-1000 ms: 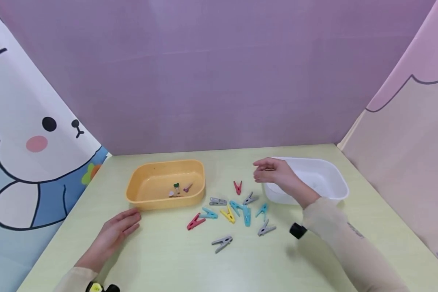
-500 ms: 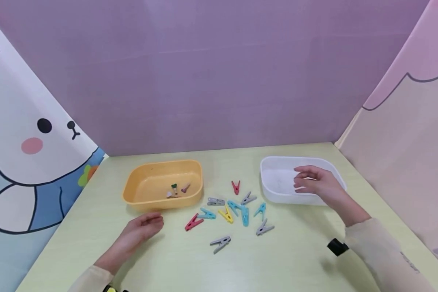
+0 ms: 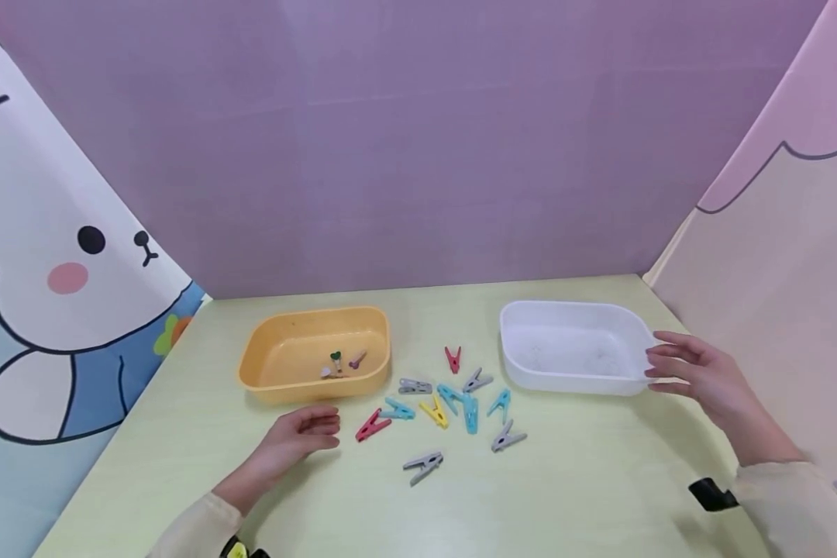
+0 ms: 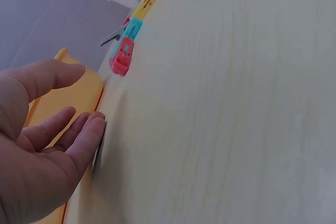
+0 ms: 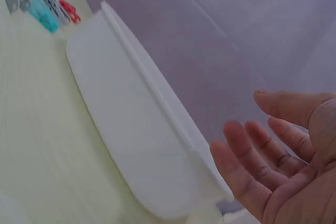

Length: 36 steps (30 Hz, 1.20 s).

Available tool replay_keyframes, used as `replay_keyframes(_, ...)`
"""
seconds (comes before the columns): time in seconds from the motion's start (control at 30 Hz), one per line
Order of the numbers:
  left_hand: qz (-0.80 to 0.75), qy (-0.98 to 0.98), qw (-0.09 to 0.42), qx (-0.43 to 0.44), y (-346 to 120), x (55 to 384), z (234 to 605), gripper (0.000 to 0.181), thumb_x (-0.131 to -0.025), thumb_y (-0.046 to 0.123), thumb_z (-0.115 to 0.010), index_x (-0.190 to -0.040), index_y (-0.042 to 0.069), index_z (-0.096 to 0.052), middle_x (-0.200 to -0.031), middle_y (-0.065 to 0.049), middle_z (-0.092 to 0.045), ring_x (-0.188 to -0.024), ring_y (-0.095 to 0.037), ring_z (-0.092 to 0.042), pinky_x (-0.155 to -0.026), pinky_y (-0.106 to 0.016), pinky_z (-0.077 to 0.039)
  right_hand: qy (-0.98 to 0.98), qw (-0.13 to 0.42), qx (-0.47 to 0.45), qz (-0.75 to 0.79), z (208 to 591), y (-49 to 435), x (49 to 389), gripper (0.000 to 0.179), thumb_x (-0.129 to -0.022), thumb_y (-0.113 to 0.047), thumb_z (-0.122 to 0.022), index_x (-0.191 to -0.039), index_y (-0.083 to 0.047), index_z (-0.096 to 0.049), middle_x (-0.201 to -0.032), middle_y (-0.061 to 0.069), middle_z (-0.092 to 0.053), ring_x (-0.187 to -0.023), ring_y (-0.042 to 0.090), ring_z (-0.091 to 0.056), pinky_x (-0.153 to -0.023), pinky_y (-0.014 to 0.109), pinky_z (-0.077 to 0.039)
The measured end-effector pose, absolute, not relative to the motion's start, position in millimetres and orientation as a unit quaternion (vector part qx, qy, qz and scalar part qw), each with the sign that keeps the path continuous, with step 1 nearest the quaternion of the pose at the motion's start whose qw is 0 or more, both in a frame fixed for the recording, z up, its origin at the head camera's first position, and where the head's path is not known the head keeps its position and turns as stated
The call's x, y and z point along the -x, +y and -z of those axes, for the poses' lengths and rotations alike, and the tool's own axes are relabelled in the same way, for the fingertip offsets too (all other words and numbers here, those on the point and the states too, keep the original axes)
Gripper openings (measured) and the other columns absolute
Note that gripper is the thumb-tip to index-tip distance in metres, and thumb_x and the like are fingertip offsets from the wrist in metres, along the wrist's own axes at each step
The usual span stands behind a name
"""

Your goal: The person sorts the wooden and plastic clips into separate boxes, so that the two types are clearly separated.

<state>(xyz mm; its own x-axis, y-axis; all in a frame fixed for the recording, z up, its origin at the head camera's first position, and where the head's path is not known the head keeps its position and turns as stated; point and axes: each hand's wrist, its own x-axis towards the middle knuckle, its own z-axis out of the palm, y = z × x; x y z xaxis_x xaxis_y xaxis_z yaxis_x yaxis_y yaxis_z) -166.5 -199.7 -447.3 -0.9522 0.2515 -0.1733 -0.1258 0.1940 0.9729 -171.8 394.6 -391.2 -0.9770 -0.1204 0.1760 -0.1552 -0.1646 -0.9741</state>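
Note:
My left hand (image 3: 294, 443), fingers loosely bent, is just in front of the yellow basin (image 3: 314, 390) and holds nothing. Beside it, to the right, lie a red clothespin (image 3: 373, 425) and a blue clothespin (image 3: 398, 409). At the right end of the white basin (image 3: 572, 381) is my right hand (image 3: 704, 380), its relaxed fingers close to the rim; whether they touch it I cannot tell. In the right wrist view that palm is bare. Between the basins lie several more clothespins, among them a yellow clothespin (image 3: 435, 411) and a grey clothespin (image 3: 424, 466).
A few small items, one a green-topped piece (image 3: 336, 359), lie inside the yellow basin. A purple backdrop (image 3: 418, 155) rises behind the table (image 3: 502, 511). Printed cloths stand on both sides, the left one with a white cartoon animal (image 3: 63, 232).
My right hand has moved right, from the white basin's left side across it to its right end. My left hand has shifted right along the yellow basin's front. The clothespins have stayed in place.

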Motion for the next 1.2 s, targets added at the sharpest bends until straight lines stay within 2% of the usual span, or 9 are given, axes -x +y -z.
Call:
replay_keyframes(0.13,-0.622,0.766,0.157,-0.045,-190,169,445,0.056,-0.086,-0.005,-0.072,-0.135,-0.017,-0.046,-0.129,-0.03,-0.056,-0.115,-0.036,-0.06,-0.089,-0.029,-0.057,-0.651,0.026,-0.062,-0.756,403,411,169,0.047,-0.097,0.014,-0.05,-0.113,-0.027,-0.067,-0.097,-0.003,-0.067,-0.079,0.016,-0.072,-0.064,0.031,-0.062)
replay_keyframes(0.27,-0.6,0.783,0.154,-0.048,-182,173,444,0.054,-0.085,-0.004,-0.074,-0.132,-0.015,-0.051,-0.124,-0.026,-0.061,-0.112,-0.033,-0.062,-0.089,-0.031,-0.058,-0.66,0.024,-0.011,-0.751,414,418,169,0.04,-0.097,0.008,-0.056,-0.113,-0.029,-0.057,-0.096,-0.005,-0.063,-0.078,0.016,-0.071,-0.064,0.032,-0.063)
replay_keyframes(0.4,-0.577,0.8,0.151,-0.069,-175,176,443,0.051,-0.082,-0.001,-0.077,-0.127,-0.013,-0.056,-0.118,-0.021,-0.065,-0.107,-0.031,-0.063,-0.089,-0.03,-0.057,-0.657,0.01,0.007,-0.754,424,422,170,0.035,-0.098,0.004,-0.057,-0.115,-0.026,-0.048,-0.096,-0.007,-0.064,-0.078,0.017,-0.071,-0.065,0.032,-0.063)
replay_keyframes(0.5,-0.565,0.806,0.157,-0.081,-170,178,443,0.05,-0.082,0.0,-0.078,-0.126,-0.012,-0.058,-0.116,-0.017,-0.066,-0.103,-0.027,-0.064,-0.087,-0.03,-0.058,-0.649,-0.001,0.009,-0.761,428,423,173,0.032,-0.099,0.002,-0.056,-0.115,-0.025,-0.048,-0.096,-0.007,-0.066,-0.078,0.018,-0.071,-0.066,0.032,-0.063)
replay_keyframes(0.7,-0.549,0.816,0.159,-0.086,-161,180,440,0.051,-0.08,-0.001,-0.081,-0.126,-0.011,-0.059,-0.114,-0.014,-0.066,-0.097,-0.023,-0.064,-0.083,-0.03,-0.059,-0.632,-0.025,0.018,-0.774,433,421,181,0.028,-0.101,0.0,-0.053,-0.107,-0.027,-0.058,-0.096,-0.004,-0.068,-0.078,0.02,-0.072,-0.067,0.034,-0.063)
replay_keyframes(0.93,-0.533,0.831,0.132,-0.088,-153,182,445,0.045,-0.078,-0.003,-0.081,-0.119,-0.011,-0.062,-0.104,-0.011,-0.069,-0.091,-0.022,-0.066,-0.08,-0.03,-0.059,-0.614,-0.035,0.015,-0.788,434,420,186,0.037,-0.1,0.005,-0.049,-0.097,-0.023,-0.072,-0.092,0.0,-0.07,-0.076,0.02,-0.071,-0.068,0.032,-0.062)
replay_keyframes(1.1,-0.52,0.843,0.124,-0.055,-147,183,443,0.046,-0.075,-0.002,-0.084,-0.116,-0.008,-0.065,-0.102,-0.008,-0.069,-0.089,-0.019,-0.066,-0.079,-0.032,-0.06,-0.605,-0.036,0.016,-0.795,435,419,187,0.034,-0.099,0.006,-0.051,-0.095,-0.019,-0.075,-0.088,0.005,-0.071,-0.075,0.02,-0.072,-0.07,0.031,-0.062)
replay_keyframes(1.2,-0.509,0.849,0.125,-0.065,-144,185,443,0.042,-0.074,-0.002,-0.085,-0.113,-0.007,-0.068,-0.098,-0.007,-0.07,-0.087,-0.019,-0.065,-0.077,-0.031,-0.06,-0.592,-0.035,0.009,-0.805,436,420,188,0.034,-0.099,0.008,-0.051,-0.095,-0.016,-0.075,-0.087,0.007,-0.071,-0.075,0.02,-0.072,-0.07,0.031,-0.062)
